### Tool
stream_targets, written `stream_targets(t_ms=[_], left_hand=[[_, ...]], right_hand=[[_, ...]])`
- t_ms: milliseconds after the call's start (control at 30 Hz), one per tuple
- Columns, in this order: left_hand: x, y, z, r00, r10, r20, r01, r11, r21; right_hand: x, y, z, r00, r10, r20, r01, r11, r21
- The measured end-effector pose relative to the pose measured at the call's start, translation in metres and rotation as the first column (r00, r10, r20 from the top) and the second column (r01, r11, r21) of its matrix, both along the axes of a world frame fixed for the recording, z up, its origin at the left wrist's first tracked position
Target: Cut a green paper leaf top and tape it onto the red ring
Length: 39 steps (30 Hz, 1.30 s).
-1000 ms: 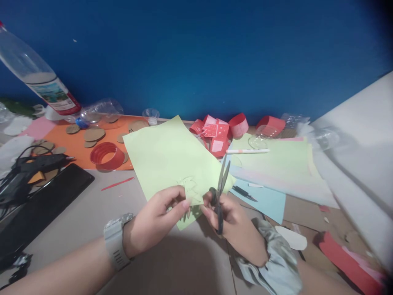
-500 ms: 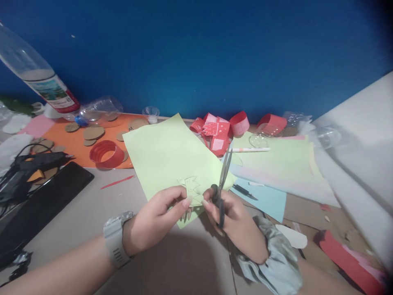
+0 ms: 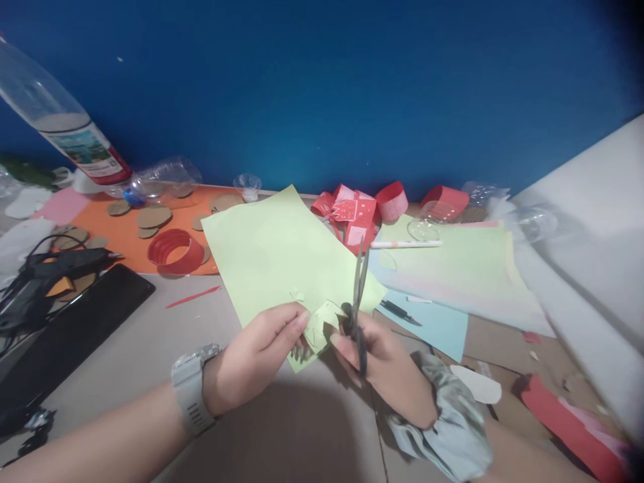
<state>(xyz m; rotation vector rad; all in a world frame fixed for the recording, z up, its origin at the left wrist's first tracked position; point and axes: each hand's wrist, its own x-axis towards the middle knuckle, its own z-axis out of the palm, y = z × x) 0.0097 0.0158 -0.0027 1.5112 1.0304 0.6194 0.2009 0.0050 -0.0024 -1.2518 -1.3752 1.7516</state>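
Between thumb and fingers, my left hand [image 3: 272,339] pinches a small light green paper cutout [image 3: 325,325] with pencil lines on it. My right hand [image 3: 380,352] is closed around dark-handled scissors [image 3: 359,295], their blades pointing up and away from me. The right thumb is close to the cutout's right edge; whether it touches, I cannot tell. Under and behind the cutout lies a large light green paper sheet [image 3: 282,248], with a tiny paper scrap [image 3: 296,296] on it.
At left are a glue gun [image 3: 55,265], a black phone [image 3: 75,335] and a red ring [image 3: 176,252]. Red paper pieces [image 3: 359,211] stand at the back. A craft knife [image 3: 400,312] lies on blue paper [image 3: 450,329] at right, near a white marker [image 3: 407,245]. A bottle [image 3: 85,144] leans at back left.
The small paper cutout has turned and tilted between my hands. My right thumb has drawn slightly back, and the scissors have shifted a little left.
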Motion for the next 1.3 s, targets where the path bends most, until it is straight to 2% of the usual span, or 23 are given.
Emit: stream_targets(t_ms=[100, 233, 500, 600, 733, 867, 967, 1133, 1300], left_hand=[[0.0005, 0.0003, 0.002, 0.997, -0.034, -0.062, 0.035, 0.999, 0.008], [0.0017, 0.0008, 0.0046, 0.987, -0.071, -0.143, 0.074, 0.997, 0.022], [-0.0037, -0.0018, 0.0026, 0.999, -0.04, -0.008, 0.04, 0.999, -0.007], [-0.0059, -0.0012, 0.0049, 0.992, -0.124, 0.033, 0.123, 0.992, 0.027], [-0.0048, 0.0019, 0.008, 0.973, -0.222, -0.062, 0.223, 0.975, 0.02], [-0.0014, 0.0037, 0.0087, 0.974, -0.217, -0.071, 0.217, 0.976, 0.001], [-0.0002, 0.0037, 0.0087, 0.975, -0.201, -0.091, 0.201, 0.98, -0.003], [-0.0019, 0.002, 0.0092, 0.978, -0.21, -0.011, 0.209, 0.977, -0.034], [-0.0029, 0.0018, 0.0059, 0.981, -0.192, -0.036, 0.191, 0.981, -0.017]], right_hand=[[0.0007, 0.0013, -0.0008, 0.997, -0.065, -0.039, 0.064, 0.998, -0.029], [0.0016, 0.0017, -0.0011, 0.998, -0.058, 0.03, 0.058, 0.998, -0.001], [0.0018, 0.0015, 0.0008, 0.993, -0.037, 0.109, 0.024, 0.993, 0.116], [0.0033, 0.0001, -0.001, 0.99, -0.087, 0.109, 0.068, 0.983, 0.169], [0.0054, -0.0023, -0.0054, 0.982, -0.181, 0.055, 0.166, 0.965, 0.201], [0.0055, -0.0028, -0.007, 0.97, -0.234, 0.062, 0.217, 0.954, 0.205], [0.005, -0.0025, -0.0065, 0.974, -0.22, 0.06, 0.203, 0.955, 0.218], [0.0057, -0.0019, -0.0071, 0.975, -0.212, 0.064, 0.193, 0.955, 0.225], [0.0068, -0.0006, -0.0091, 0.974, -0.209, 0.082, 0.185, 0.953, 0.239]])
